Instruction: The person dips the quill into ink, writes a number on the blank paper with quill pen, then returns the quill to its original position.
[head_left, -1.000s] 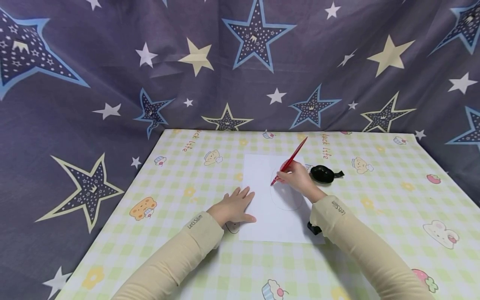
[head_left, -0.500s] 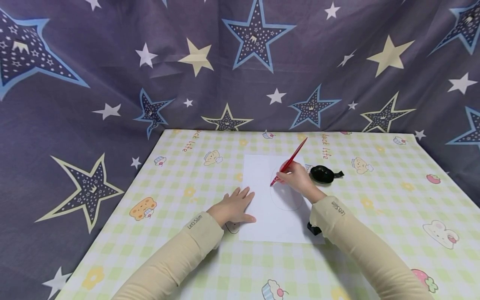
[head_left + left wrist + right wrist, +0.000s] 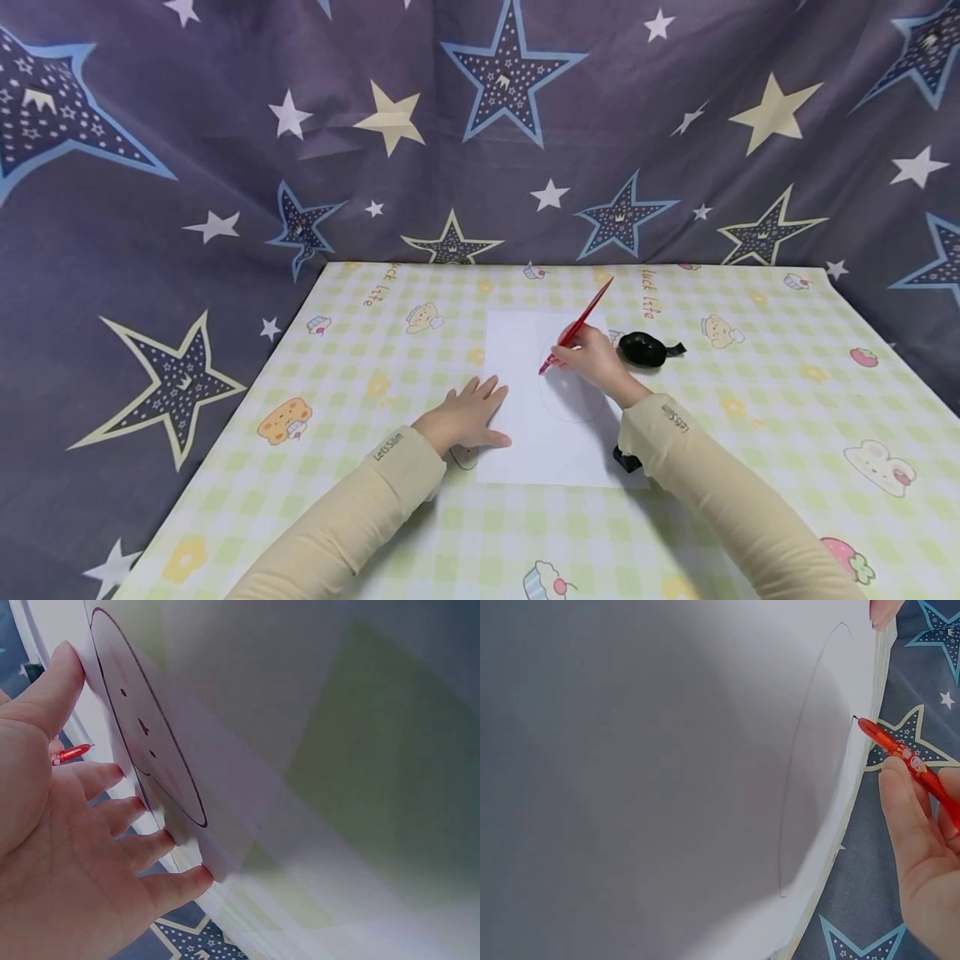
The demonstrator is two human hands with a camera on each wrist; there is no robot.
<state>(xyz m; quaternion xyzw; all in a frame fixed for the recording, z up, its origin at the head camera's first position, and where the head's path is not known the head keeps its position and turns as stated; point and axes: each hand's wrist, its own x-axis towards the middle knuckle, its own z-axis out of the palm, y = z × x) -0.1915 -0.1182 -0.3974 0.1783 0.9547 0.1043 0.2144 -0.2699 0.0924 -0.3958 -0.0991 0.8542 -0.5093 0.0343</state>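
A white sheet of paper (image 3: pixel 517 454) lies on the table, bearing a thin, rounded pencil-like line (image 3: pixel 786 795). My right hand (image 3: pixel 596 358) pinches a red pen (image 3: pixel 588 310) between thumb and fingers. In the right wrist view the dark tip of the pen (image 3: pixel 889 741) meets the paper at the end of the drawn curve. My left hand (image 3: pixel 468 414) rests flat with spread fingers on the sheet's left edge. The left wrist view shows its straight fingers (image 3: pixel 154 847) beside a printed animal face (image 3: pixel 142 727) on the tablecloth.
A black oval object with a short strap-like end (image 3: pixel 642 350) sits right of the paper. Another small black thing (image 3: pixel 626 459) lies at the sheet's lower right, partly hidden by the sleeve. The checked tablecloth (image 3: pixel 420 550) reaches back to a star-patterned curtain (image 3: pixel 480 183).
The pen tip has crept slightly down and left along the curve, the right hand barely shifting. The left hand has stayed in place on the paper. The head view has tilted a little.
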